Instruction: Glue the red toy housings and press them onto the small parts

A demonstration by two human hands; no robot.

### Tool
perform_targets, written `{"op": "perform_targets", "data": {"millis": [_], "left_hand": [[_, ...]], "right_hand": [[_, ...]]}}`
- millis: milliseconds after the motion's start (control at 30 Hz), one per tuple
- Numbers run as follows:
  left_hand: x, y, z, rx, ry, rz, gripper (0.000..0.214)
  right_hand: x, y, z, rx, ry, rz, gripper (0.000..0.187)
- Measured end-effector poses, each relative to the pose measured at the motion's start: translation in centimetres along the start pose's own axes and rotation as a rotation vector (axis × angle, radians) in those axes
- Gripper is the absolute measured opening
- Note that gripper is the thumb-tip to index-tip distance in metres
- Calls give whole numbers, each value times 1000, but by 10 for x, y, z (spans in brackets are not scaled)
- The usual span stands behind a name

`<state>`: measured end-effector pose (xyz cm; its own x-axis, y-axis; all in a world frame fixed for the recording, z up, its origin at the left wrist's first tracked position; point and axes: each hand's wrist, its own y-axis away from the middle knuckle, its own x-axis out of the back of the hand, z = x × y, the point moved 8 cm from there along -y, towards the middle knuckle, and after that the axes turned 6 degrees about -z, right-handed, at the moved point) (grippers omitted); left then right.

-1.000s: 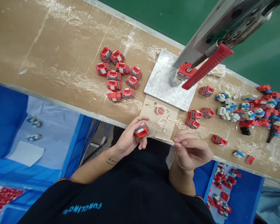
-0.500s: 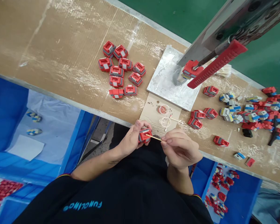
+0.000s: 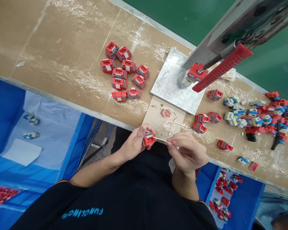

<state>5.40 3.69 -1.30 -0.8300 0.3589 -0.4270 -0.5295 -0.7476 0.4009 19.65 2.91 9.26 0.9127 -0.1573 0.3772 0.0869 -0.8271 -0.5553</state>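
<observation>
My left hand (image 3: 135, 142) is closed round a red and grey plastic toy part (image 3: 148, 140), holding it at the table's front edge with its recessed face up. Between the thumb and fingers of my right hand (image 3: 188, 150) is a thin wooden stick (image 3: 161, 139), probably a cotton swab. Its far tip lies at the right edge of the toy part; whether they touch I cannot tell. Just beyond my hands, a small clear cup with red paint (image 3: 167, 112) and a clear ring-shaped cup or lid (image 3: 169, 126) rest on a stained cardboard sheet (image 3: 156, 118).
A press with a red handle (image 3: 222, 67) rises from a metal base plate (image 3: 166, 81), with a red toy part under its ram. Similar red parts (image 3: 119, 73) are grouped to the left. Mixed red, blue and grey parts (image 3: 259, 119) pile up at right. Blue bins (image 3: 69, 150) flank me below.
The stick's tip has moved from the recess in the toy part to its right edge, as my right hand shifted slightly right. The whole view has turned a little.
</observation>
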Motion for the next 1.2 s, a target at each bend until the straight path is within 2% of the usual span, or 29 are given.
{"op": "perform_targets", "data": {"millis": [133, 200, 333, 433, 533, 600, 667, 733, 833, 933, 1200], "left_hand": [[9, -3, -2, -48, 86, 6, 75], [15, -5, -2, -45, 132, 8, 73], [21, -7, 1, 13, 256, -51, 75], [19, -6, 9, -18, 222, -115, 74], [20, -4, 14, -67, 36, -76, 55], [22, -3, 18, -123, -105, -11, 41], [23, -2, 20, -179, -224, 34, 36], [21, 0, 21, -209, -312, 46, 35], [17, 1, 23, -250, -404, 33, 33], [13, 4, 29, -306, -465, 21, 30], [12, 7, 30, -335, -506, 13, 30]], "right_hand": [[32, 1, 12, 8, 22, 99, 17], [39, -1, 24, -37, 114, 50, 19], [17, -5, 45, -70, 350, -239, 18], [6, -5, 51, -35, 396, -293, 18], [6, -4, 50, -34, 332, -321, 19], [16, -3, 43, -49, 269, -267, 21], [29, -3, 30, -45, 185, -130, 24], [34, -3, 14, -8, 86, -26, 24], [18, -4, -2, 45, -38, -40, 17], [2, -5, -5, 60, -81, -56, 14], [-8, -8, 0, 70, -87, -66, 15]]}}
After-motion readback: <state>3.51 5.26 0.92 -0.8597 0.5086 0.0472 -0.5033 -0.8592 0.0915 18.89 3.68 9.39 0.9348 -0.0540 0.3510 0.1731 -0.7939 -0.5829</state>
